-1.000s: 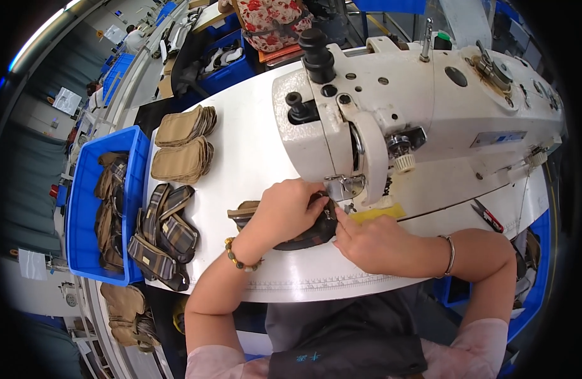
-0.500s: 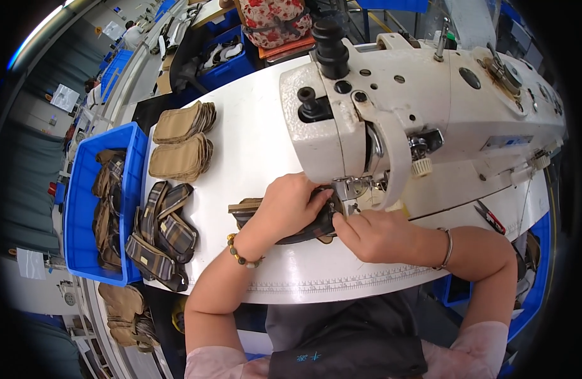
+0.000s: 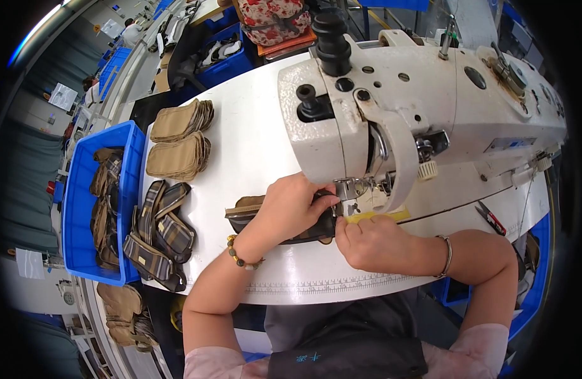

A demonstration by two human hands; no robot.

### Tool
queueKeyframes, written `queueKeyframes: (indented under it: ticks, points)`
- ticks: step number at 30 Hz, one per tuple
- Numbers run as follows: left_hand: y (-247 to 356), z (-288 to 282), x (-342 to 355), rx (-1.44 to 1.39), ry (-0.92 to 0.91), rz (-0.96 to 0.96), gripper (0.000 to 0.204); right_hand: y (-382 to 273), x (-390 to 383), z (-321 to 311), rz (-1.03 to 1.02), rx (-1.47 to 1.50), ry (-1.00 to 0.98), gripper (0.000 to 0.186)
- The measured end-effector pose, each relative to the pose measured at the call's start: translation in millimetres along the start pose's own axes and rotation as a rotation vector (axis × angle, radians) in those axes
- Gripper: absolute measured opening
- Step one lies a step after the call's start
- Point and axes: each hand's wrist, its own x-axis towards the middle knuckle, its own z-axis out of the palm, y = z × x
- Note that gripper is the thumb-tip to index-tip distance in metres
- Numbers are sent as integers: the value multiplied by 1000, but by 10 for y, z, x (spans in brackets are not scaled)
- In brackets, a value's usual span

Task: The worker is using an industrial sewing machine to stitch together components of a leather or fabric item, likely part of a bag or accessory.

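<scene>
My left hand [image 3: 289, 207] has its fingers closed on a dark plaid zippered pouch [image 3: 246, 215] with tan fabric, thumb near the presser foot [image 3: 351, 188] of a white sewing machine [image 3: 322, 145]. My right hand [image 3: 373, 246] is curled at the pouch's right end, its fingertips pinched on that edge just below the presser foot; what exactly they grip is small. A yellow strip [image 3: 401, 213] lies just behind my right hand. The pouch is partly hidden under my left hand and wrist.
Tan fabric stacks [image 3: 174, 123] and plaid pouches [image 3: 158, 237] sit on the left of the white table [image 3: 243, 129], beside a blue bin [image 3: 74, 189] of pieces. Scissors [image 3: 493, 221] lie right. Behind are another blue bin [image 3: 228, 72] and a floral bag [image 3: 278, 22]. A distant person [image 3: 130, 35] is at upper left.
My right hand has shifted slightly at the pouch's end, its fingers more curled than a second ago. My left thumb has moved a little rightward. The machine appears slightly further right in view.
</scene>
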Motion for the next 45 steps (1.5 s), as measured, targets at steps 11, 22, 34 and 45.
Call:
queueKeyframes:
  ticks: [11, 22, 34, 45]
  points:
    - [115, 105, 9, 288, 38, -2, 19, -23, 7, 18, 8, 3, 67, 26]
    - [62, 188, 41, 374, 116, 68, 21, -41, 30, -18, 28, -7, 41, 28]
    - [120, 41, 19, -55, 18, -172, 21, -69, 40, -140, 25, -11, -34, 32]
    - [210, 60, 58, 59, -26, -300, 20, -75, 25, -145, 22, -48, -61, 31]
